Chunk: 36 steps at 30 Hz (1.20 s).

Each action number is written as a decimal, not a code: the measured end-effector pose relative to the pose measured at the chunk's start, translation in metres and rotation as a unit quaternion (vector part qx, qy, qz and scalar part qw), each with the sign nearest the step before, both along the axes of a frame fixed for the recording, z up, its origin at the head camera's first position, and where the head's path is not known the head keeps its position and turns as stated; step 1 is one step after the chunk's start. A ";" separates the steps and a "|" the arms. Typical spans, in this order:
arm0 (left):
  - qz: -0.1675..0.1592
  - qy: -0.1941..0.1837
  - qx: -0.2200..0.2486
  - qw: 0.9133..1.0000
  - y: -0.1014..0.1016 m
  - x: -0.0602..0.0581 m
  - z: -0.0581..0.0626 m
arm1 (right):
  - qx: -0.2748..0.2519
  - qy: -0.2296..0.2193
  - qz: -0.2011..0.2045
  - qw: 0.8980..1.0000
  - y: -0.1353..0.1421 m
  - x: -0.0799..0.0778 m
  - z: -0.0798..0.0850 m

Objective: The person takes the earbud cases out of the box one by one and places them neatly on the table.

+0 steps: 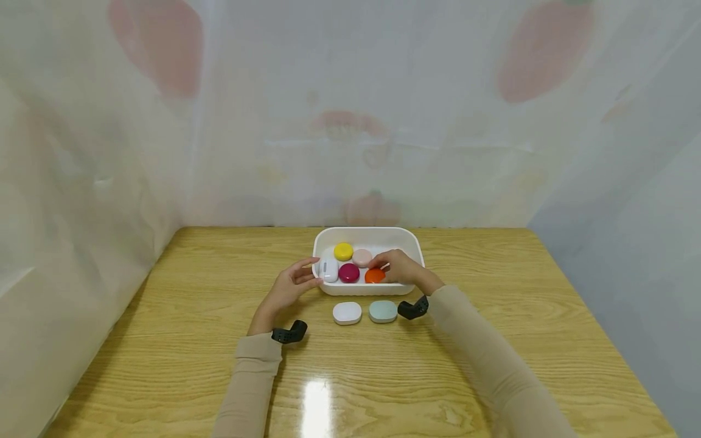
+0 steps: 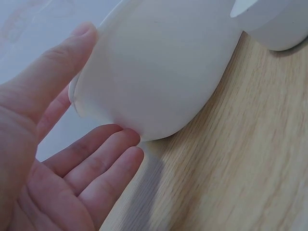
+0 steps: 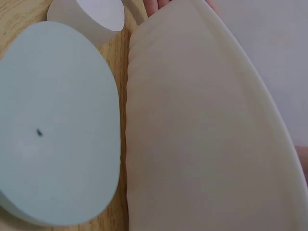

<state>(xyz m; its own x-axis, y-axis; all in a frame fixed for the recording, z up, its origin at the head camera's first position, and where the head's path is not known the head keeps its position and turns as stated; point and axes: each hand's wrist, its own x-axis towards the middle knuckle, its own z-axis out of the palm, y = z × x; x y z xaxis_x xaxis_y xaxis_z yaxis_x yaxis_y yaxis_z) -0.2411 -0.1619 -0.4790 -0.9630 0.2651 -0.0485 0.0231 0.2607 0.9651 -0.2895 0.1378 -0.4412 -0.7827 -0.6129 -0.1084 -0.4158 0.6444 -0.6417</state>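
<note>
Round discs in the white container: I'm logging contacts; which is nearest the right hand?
The orange disc, rightmost of the four: the right hand grips it. The yellow disc, pale pink disc and magenta disc lie farther left.

No lettering, brand or number can be read. The pale green case [image 3: 72, 91] in front of the white tray [image 1: 367, 290] bears a small dark mark [image 3: 39, 132], not legible as a sign; a greyish patch [image 1: 325, 267] on the white case [image 1: 330, 272] inside the tray and a faint curled print [image 1: 375, 156] on the curtain [image 1: 438, 182] behind it are too blurred
</note>
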 end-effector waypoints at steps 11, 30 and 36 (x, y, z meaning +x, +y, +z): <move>-0.004 -0.002 0.003 1.000 0.001 0.001 0.001 | -0.050 0.040 -0.054 0.996 0.001 0.006 0.004; 0.000 -0.004 0.012 1.000 0.000 -0.001 -0.001 | -0.182 0.053 -0.094 0.977 0.009 0.020 0.013; -0.003 0.000 0.015 1.000 0.000 -0.001 -0.001 | -0.216 0.051 -0.100 0.970 0.010 0.033 0.014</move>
